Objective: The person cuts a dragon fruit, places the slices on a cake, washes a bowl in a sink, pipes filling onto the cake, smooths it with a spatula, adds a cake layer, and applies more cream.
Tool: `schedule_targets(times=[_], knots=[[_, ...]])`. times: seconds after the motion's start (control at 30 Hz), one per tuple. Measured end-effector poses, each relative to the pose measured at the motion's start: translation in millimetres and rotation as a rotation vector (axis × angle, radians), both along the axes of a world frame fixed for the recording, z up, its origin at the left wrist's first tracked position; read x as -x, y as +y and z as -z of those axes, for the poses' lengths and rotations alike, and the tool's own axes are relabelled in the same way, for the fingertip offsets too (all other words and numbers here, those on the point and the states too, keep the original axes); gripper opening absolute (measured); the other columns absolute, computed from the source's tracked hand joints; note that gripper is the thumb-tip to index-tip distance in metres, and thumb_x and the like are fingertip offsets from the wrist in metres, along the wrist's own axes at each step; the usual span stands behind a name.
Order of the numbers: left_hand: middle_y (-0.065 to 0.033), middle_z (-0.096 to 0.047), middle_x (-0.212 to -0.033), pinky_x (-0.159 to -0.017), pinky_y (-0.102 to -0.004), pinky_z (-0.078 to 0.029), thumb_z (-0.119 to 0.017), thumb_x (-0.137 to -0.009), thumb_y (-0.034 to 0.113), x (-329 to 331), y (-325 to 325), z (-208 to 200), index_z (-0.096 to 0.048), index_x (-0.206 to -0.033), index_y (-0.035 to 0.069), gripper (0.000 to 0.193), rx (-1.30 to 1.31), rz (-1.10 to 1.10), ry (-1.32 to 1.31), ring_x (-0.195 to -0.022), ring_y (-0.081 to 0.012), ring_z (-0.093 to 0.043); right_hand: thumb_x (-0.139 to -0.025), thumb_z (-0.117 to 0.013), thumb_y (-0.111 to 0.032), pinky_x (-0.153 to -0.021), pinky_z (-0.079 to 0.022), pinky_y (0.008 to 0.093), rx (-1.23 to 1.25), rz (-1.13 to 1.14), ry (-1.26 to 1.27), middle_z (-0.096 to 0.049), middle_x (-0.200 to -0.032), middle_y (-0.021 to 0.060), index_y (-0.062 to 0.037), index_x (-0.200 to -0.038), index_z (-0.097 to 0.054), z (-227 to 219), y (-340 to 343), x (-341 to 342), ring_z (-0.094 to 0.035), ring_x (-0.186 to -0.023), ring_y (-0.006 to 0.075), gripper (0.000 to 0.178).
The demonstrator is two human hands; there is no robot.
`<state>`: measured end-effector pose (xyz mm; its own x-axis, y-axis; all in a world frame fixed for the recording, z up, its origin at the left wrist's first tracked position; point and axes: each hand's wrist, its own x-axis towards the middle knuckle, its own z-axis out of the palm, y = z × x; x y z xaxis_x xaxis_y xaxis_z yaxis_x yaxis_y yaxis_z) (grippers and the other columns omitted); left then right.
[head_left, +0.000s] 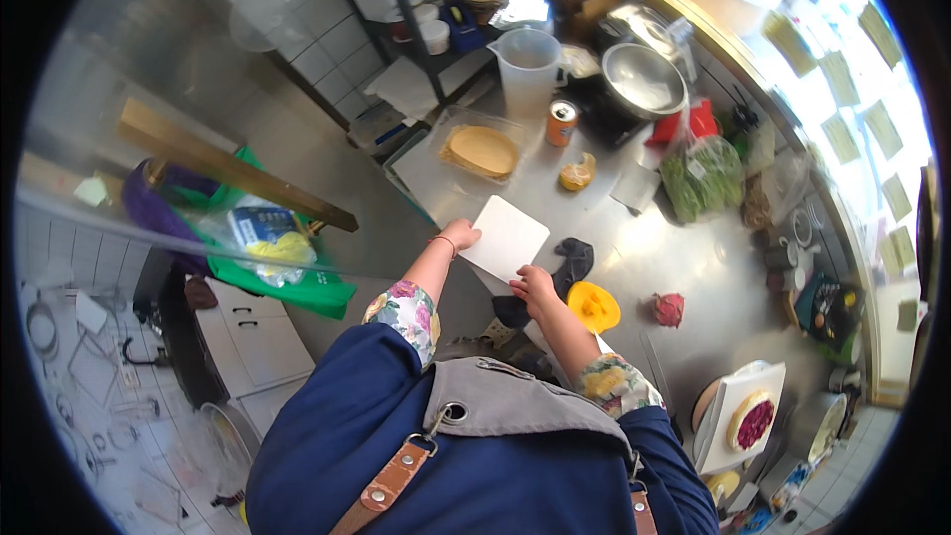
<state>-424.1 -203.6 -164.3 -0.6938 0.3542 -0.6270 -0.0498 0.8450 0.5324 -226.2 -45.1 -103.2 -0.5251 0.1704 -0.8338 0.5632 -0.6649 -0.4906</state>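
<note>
A flat white square board (506, 236) with rounded corners is held out over the near edge of the steel worktop. My left hand (460, 235) grips its left edge, thumb on top. At the near right corner, the fingers of my right hand (536, 287) close on the board's edge. Just right of that hand lies a dark cloth (575, 264), and beyond it a yellow bowl-shaped piece (593, 308) with yellow bits in it. A pink-red dragon fruit (669, 310) rests farther right on the steel.
Across the worktop (634, 258) stand a clear tray with an oval tan item (479, 152), an orange can (561, 124), a peeled fruit (577, 173), a plastic jug (526, 69), a metal bowl (644, 79) and bagged greens (701, 178). A red-topped cake (752, 420) sits at right.
</note>
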Motion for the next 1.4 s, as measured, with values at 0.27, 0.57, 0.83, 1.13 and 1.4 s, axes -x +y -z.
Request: schedule_targets(times=[0.27,0.57,0.83,1.13,1.4], knots=[[-0.0075,-0.071,-0.085,-0.072,-0.0311,-0.051,-0.073,-0.084,0.026,8.5,-22.0,-113.0,-0.068,-0.096,-0.001,0.03,-0.249,0.173,0.046,-0.076,-0.0133,-0.061,-0.086,-0.061,-0.017,-0.069,-0.051,0.034,0.243,0.069,0.054,-0.057,-0.093,0.009,-0.0045,-0.101,-0.055,32.2,-0.9,16.1,-0.062,-0.079,0.0212,0.021],[-0.0083,-0.069,-0.077,-0.064,-0.0373,-0.054,-0.072,-0.083,0.024,163.9,-18.1,-318.5,-0.067,-0.084,0.007,0.018,-0.167,0.135,0.799,-0.07,-0.0262,-0.069,-0.093,-0.052,-0.012,-0.083,-0.048,0.0314,0.197,-0.052,0.372,-0.061,-0.126,0.0082,-0.0076,-0.138,-0.051,-96.9,-14.0,91.6,-0.062,-0.091,0.0157,0.045],[-0.0073,-0.067,-0.079,-0.067,-0.0406,-0.054,-0.069,-0.084,0.017,262.7,28.7,-232.2,-0.068,-0.084,0.01,0.007,-0.343,0.157,1.023,-0.078,-0.0285,-0.066,-0.097,-0.054,-0.012,-0.082,-0.051,0.0304,0.219,0.139,0.243,-0.064,-0.123,0.0108,-0.0056,-0.136,-0.051,-76.3,-9.6,91.7,-0.064,-0.089,0.0163,0.04],[-0.0123,-0.07,-0.086,-0.069,-0.0425,-0.059,-0.061,-0.085,0.01,306.9,98.5,-104.7,-0.066,-0.084,0.006,0.006,-0.219,0.358,0.953,-0.081,-0.0326,-0.07,-0.097,-0.054,-0.01,-0.08,-0.054,0.0278,0.135,0.306,0.08,-0.064,-0.123,0.0146,-0.003,-0.137,-0.049,-83.0,-15.2,69.3,-0.065,-0.089,0.0158,0.041],[-0.02,-0.072,-0.095,-0.08,-0.0445,-0.058,-0.059,-0.083,0.005,351.7,150.2,-22.8,-0.069,-0.091,0.005,0.013,0.015,0.354,0.746,-0.087,-0.0374,-0.071,-0.097,-0.055,-0.01,-0.08,-0.056,0.0294,0.114,0.483,0.063,-0.065,-0.123,0.0166,-0.0016,-0.136,-0.05,-77.3,-23.3,44.8,-0.066,-0.089,0.0172,0.04]])
